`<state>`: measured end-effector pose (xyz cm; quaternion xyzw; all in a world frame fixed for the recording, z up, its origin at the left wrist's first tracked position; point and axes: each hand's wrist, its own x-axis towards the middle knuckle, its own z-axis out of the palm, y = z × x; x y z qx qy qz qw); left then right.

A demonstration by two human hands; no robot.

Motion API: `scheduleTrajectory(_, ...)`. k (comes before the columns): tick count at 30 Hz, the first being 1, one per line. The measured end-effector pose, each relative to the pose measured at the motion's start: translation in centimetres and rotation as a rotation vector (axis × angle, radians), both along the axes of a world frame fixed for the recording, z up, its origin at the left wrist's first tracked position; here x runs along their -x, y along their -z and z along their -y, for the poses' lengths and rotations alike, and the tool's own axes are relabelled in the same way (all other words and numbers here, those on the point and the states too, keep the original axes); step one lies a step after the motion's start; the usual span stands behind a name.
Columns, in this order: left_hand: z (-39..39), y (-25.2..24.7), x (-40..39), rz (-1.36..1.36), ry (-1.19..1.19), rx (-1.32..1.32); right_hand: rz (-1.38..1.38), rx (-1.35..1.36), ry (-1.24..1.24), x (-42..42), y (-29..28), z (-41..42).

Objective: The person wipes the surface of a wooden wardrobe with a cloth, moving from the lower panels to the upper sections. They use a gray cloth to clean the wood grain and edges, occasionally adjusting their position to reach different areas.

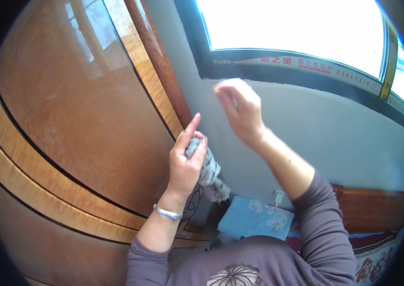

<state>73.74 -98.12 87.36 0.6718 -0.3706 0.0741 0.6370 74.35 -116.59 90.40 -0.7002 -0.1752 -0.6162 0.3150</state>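
Note:
A crumpled grey patterned cloth [209,171] hangs from my left hand [187,153], its top pinched between the thumb and the fingers while the index finger points up. My left wrist bears a silver bangle [167,212]. My right hand [241,107] is raised in front of the grey wall, just under the window frame, its fingers curled and slightly blurred. Whether anything lies inside those curled fingers cannot be told. The two hands are apart. To the left stands a glossy wooden wardrobe door [80,136], close to the hand with the cloth.
A bright window with a dark frame [295,71] bearing printed film is at the upper right. Below are a folded blue cloth [237,218] with cartoon prints, a wall socket with a plugged white charger [278,198], dark cables [192,205] and a wooden headboard [373,211].

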Motion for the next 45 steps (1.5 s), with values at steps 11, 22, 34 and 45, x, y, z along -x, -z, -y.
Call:
scheduleTrajectory(11,8.7,-3.6,-7.6,-0.088,-0.034,0.122,0.050,0.569,0.489,-8.9,-9.8,13.7)
scheduleTrajectory(22,12.3,-4.1,-12.1,-0.099,-0.050,0.229,-0.037,0.515,0.481,-6.7,-8.3,17.8)
scheduleTrajectory(34,15.0,-2.3,-15.8,0.061,-0.024,0.243,-0.238,0.132,0.226,0.7,-7.7,12.5)
scheduleTrajectory(45,16.3,-2.3,-17.2,0.382,-0.381,0.042,-0.712,-0.874,-0.798,-5.1,-6.2,7.3)
